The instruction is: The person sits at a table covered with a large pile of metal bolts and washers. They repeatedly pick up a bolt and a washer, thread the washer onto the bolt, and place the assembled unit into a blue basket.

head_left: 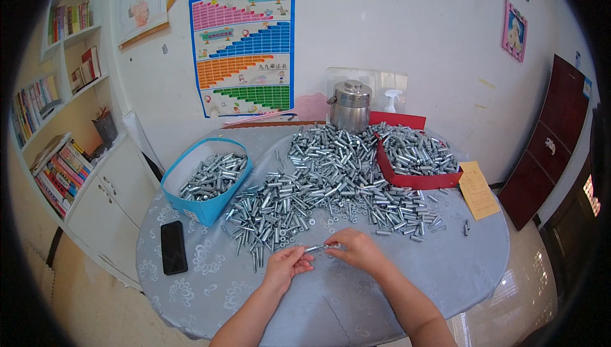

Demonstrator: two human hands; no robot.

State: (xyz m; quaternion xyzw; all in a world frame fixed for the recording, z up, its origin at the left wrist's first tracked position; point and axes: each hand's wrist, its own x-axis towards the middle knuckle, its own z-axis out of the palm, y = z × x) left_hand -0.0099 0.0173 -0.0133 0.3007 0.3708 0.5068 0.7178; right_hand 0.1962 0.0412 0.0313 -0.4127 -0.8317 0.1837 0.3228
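Observation:
My left hand (287,268) grips a short silver expansion bolt (312,248) between thumb and fingers, just above the table's near side. At the bolt's right end, the thumb and fingers of my right hand (358,249) are pinched together. A small ring-like part shows there, too small to tell whether nut or washer. Right in front of both hands spreads a big heap of shiny metal expansion bolts (280,204). Loose washers lie at the heap's near edge.
A blue-rimmed box (210,209) of metal sleeves stands left, near a black phone (173,248). At right is a red box (417,180) of similar parts, beside a yellow paper (478,191). Behind the heap stand a steel pot (351,108) and a spray bottle (391,101).

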